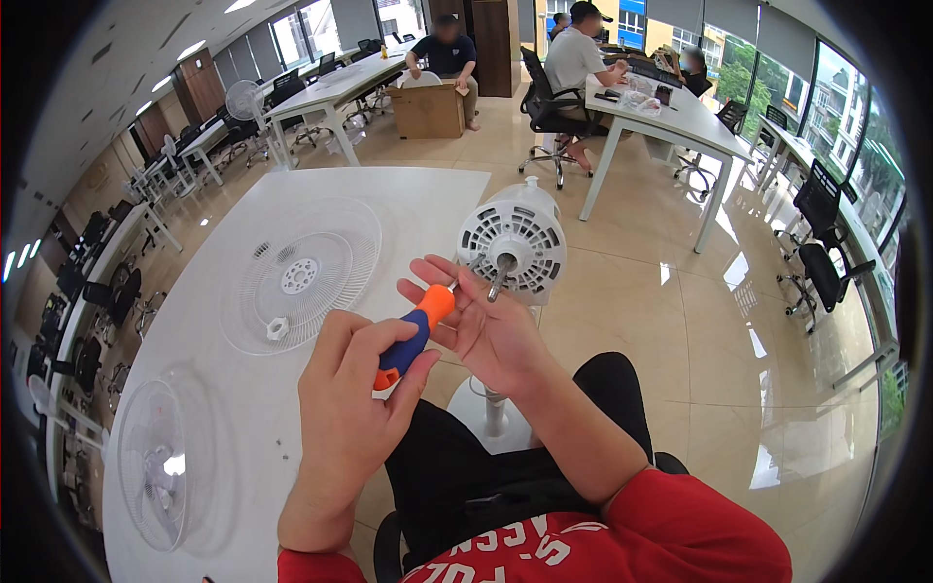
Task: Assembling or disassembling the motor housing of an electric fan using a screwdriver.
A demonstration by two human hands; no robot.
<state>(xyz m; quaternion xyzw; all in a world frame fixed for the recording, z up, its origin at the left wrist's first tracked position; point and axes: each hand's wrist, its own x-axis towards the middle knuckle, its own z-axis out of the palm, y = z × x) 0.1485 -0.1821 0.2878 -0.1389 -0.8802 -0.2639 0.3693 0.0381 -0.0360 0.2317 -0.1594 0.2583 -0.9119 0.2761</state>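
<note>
My left hand [355, 389] is wrapped around the blue and orange handle of a screwdriver [416, 336], which points up and to the right. Its short metal shaft passes between the thumb and forefinger of my right hand [501, 335], which is turned palm up with the other fingers loosely spread. Those fingers hide most of the tip. Right behind them stands a white fan motor housing [525, 231] with a slotted round front. A metal motor shaft [499, 280] sticks out of its middle toward me, close to my right thumb.
On the white table [248, 418] at left lie a round wire fan grille [340, 253], a white plastic nut [278, 328], a clear fan blade [155, 466] and small screws [281, 449]. The fan's stand [496, 416] rises between my knees. People sit at tables farther off; office chairs [554, 112] stand around.
</note>
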